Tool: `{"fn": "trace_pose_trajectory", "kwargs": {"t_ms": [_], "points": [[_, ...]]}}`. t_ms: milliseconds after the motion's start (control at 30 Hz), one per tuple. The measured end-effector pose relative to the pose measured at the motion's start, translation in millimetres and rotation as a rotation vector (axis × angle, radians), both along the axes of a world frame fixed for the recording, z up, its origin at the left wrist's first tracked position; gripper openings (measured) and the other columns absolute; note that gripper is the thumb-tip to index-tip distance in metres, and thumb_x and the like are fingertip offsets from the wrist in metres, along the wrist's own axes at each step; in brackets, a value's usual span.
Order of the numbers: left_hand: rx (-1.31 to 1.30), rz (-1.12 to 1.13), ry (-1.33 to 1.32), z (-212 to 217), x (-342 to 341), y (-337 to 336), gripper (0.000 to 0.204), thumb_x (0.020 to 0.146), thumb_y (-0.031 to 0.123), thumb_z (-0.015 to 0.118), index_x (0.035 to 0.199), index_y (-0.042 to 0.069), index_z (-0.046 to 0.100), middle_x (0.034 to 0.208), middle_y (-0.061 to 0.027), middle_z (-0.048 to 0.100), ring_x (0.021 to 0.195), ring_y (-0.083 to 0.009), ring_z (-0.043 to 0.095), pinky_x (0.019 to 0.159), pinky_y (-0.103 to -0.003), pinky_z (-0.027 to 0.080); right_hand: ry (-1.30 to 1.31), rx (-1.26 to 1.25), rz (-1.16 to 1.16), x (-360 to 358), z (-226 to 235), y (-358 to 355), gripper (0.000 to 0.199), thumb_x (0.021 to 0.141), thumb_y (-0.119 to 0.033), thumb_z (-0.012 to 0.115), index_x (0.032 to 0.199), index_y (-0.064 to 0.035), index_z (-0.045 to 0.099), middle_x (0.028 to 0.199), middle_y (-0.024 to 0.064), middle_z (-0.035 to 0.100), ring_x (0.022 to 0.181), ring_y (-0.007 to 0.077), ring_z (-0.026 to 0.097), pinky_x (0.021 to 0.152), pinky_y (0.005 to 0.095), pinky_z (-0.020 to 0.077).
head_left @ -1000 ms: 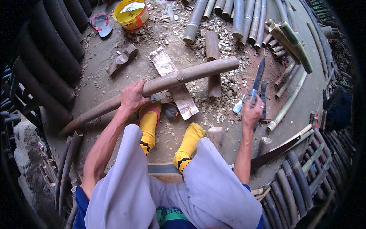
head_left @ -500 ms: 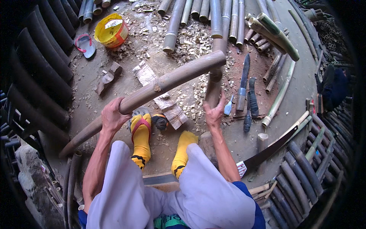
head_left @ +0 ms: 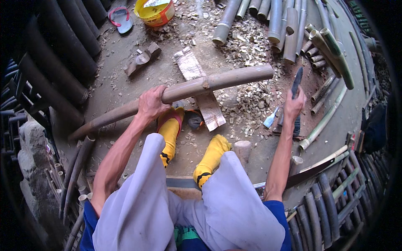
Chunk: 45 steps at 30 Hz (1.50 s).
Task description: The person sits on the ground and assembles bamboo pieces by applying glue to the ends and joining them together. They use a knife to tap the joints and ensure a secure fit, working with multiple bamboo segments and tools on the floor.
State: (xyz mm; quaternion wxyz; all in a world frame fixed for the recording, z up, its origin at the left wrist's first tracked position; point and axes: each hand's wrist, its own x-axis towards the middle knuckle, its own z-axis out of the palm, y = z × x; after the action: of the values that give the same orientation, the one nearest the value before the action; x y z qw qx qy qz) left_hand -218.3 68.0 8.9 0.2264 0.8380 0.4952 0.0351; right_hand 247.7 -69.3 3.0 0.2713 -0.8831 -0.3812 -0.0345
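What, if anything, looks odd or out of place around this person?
A single flip-flop lies near the yellow bucket, toward the upper left, though the right foot wears only a sock; the left foot wears a sandal. Pale chips are also strewn over the floor.

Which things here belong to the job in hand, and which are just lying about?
Likely in the job:
bamboo pole, gripped by the left hand
knife, right hand at it, grip unclear

Likely just lying about:
yellow bucket
flip-flop
small light-blue item
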Motion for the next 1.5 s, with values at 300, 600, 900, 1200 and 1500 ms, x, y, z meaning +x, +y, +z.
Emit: {"fn": "trace_pose_trajectory", "kwargs": {"t_ms": [300,600,900,1200,1500], "points": [[0.110,-0.087,-0.056,0,-12,8,0.047,0.066,0.021,0.074,0.108,0.007,0.058,0.092,-0.0168,0.065,0.088,-0.0362,0.064,0.077,-0.045,0.051,0.069,-0.358,-0.069,-3,-30,-60,0.068,0.078,-0.017,0.070,0.140,-0.0096,0.041,0.105,0.0244,0.061,0.099,0.0411,0.056,0.091,0.0481,0.0428],[-0.023,0.043,0.257,-6,-58,8,0.044,0.056,0.023,0.076,0.095,0.010,0.058,0.084,-0.0183,0.066,0.080,-0.0400,0.064,0.068,-0.049,0.052,0.864,0.553,0.022,-68,21,-88,0.050,0.079,-0.005,0.058,0.124,-0.0025,0.037,0.083,0.0111,0.057,0.058,0.0186,0.058,0.050,0.0320,0.0514],[0.069,0.050,0.235,-4,-56,3,0.040,0.060,0.022,0.077,0.091,0.006,0.057,0.077,-0.0188,0.066,0.072,-0.0386,0.066,0.065,-0.049,0.053,1.699,0.191,0.145,-203,32,-41,0.028,0.092,-0.024,0.060,0.105,-0.0052,0.045,0.073,0.0058,0.057,0.051,0.0149,0.058,0.043,0.0291,0.0516],[0.024,0.059,0.311,-1,-55,2,0.039,0.060,0.022,0.078,0.088,0.005,0.056,0.083,-0.0184,0.067,0.077,-0.0380,0.067,0.067,-0.048,0.054,1.404,-0.094,0.349,-209,14,-27,0.026,0.094,-0.030,0.059,0.103,-0.0063,0.051,0.067,0.0035,0.057,0.049,0.0118,0.057,0.043,0.0269,0.0482],[0.010,0.073,0.274,-6,-62,4,0.045,0.058,0.020,0.081,0.093,0.007,0.057,0.083,-0.0195,0.067,0.079,-0.0396,0.066,0.068,-0.049,0.053,1.312,-0.188,0.409,-226,17,-19,0.025,0.092,-0.028,0.061,0.098,-0.0060,0.051,0.065,0.0053,0.057,0.047,0.0136,0.056,0.043,0.0269,0.0469]]}}
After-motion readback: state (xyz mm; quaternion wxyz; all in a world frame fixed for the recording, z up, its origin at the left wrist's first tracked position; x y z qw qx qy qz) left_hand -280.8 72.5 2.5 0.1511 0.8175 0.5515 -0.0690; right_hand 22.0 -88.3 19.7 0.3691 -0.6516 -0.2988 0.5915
